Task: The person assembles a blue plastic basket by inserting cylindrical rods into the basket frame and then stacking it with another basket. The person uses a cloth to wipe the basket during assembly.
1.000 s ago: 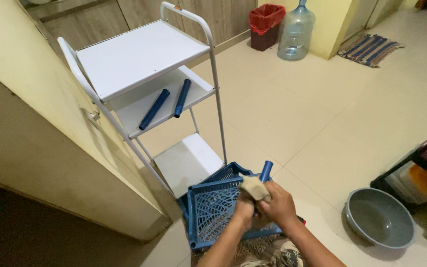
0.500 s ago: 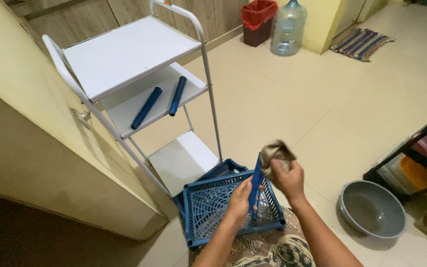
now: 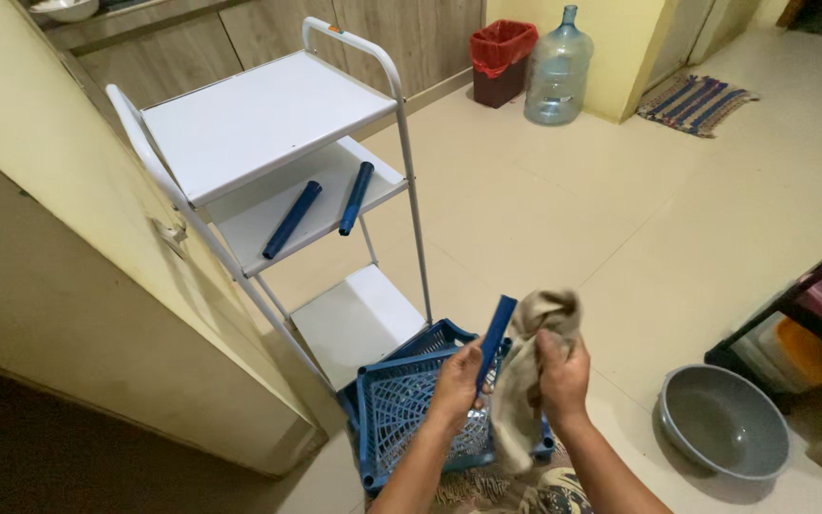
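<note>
Left hand [image 3: 456, 381]: grip closed round a blue tube [image 3: 495, 329], upright over the blue basket [image 3: 401, 409].
Right hand [image 3: 563, 374]: clenched on a beige cloth [image 3: 528, 381] beside the tube.
Background: red-lined bin [image 3: 504, 57], clear water jug [image 3: 557, 69].

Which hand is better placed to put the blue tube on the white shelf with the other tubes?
Probably the left hand: it already holds the blue tube and is nearer the white shelf. The right hand holds a cloth.

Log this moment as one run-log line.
left hand: holds blue tube upright | right hand: grips beige cloth beside tube | below: blue baskets | shelf: two blue tubes
</note>
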